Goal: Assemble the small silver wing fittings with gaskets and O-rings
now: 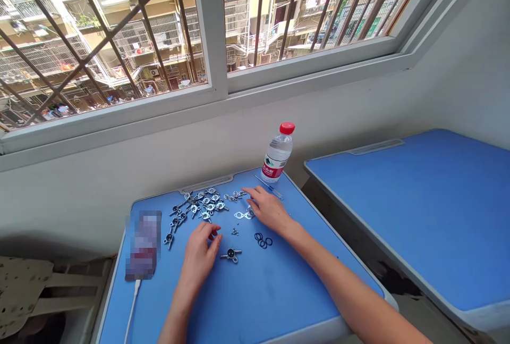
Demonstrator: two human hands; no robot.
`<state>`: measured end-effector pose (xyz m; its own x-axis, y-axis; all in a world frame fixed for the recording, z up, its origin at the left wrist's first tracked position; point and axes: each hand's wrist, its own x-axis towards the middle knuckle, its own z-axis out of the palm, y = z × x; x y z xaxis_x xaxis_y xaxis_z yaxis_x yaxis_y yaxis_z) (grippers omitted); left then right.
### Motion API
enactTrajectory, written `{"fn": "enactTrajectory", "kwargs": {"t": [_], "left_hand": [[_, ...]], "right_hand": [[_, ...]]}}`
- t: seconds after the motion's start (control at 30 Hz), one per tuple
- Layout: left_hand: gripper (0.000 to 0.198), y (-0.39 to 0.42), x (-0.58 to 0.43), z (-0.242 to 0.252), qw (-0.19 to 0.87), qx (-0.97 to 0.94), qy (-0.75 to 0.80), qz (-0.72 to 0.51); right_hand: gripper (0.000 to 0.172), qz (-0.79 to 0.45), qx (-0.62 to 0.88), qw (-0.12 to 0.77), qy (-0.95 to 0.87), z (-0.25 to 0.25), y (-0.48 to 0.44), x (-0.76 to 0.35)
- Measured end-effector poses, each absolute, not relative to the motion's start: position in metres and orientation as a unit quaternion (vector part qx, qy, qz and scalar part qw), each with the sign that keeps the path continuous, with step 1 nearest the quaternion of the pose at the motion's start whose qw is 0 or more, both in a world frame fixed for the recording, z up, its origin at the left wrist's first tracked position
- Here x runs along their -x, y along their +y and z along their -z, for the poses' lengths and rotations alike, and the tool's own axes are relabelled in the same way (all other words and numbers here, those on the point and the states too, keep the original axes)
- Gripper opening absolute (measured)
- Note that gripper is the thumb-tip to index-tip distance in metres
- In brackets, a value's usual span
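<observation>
One blue worktop [258, 296] stands below a barred window [213, 30]. Around mid-surface I see the left hand [199, 251], loosely open, empty, beside a metal fitting [231, 253]; toward the far edge, the right hand [269, 210] is at small metal parts [236, 196], its grip unclear from here. A bottle [278, 153] marks the far right corner.

Tabletop [258, 291]: smooth blue, low sheen
Lone fitting [231, 253], clock centre: silvery metal, black middle
Clustered fittings [210, 207], eleven o'clock: shiny silvery metal
Flat piece [244, 216], twelve o'clock: thin bright metal
Rings [262, 243], two o'clock: black, rubbery-looking
Bottle [277, 148], one o'clock: glossy clear plastic
Cable [133, 301], eight o'clock: smooth white plastic
Wall [179, 158], twelve o'clock: matt, painted-looking
</observation>
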<state>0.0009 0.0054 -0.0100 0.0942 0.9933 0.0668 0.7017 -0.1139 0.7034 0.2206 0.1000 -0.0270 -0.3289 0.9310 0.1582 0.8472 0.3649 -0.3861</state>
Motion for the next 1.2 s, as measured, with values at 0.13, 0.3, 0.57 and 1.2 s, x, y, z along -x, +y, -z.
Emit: {"fn": "enactTrajectory", "kwargs": {"t": [0.13, 0.3, 0.57, 1.2], "left_hand": [[0.019, 0.006, 0.000, 0.012, 0.255, -0.695, 0.609, -0.285], [0.019, 0.006, 0.001, 0.012, 0.255, -0.696, 0.607, -0.287], [0.021, 0.006, 0.004, 0.015, 0.257, -0.691, 0.610, -0.290], [0.015, -0.003, -0.001, -0.003, 0.331, -0.728, 0.594, -0.088]], "right_hand": [[0.036, -0.106, 0.549, 0.151, -0.815, 0.025, 0.107, -0.212], [0.029, -0.095, 0.548, 0.124, -0.822, 0.027, 0.108, -0.204], [0.026, -0.104, 0.551, 0.119, -0.820, 0.028, 0.109, -0.206], [0.030, -0.166, 0.263, 0.089, -0.946, 0.015, 0.049, -0.200]]}}
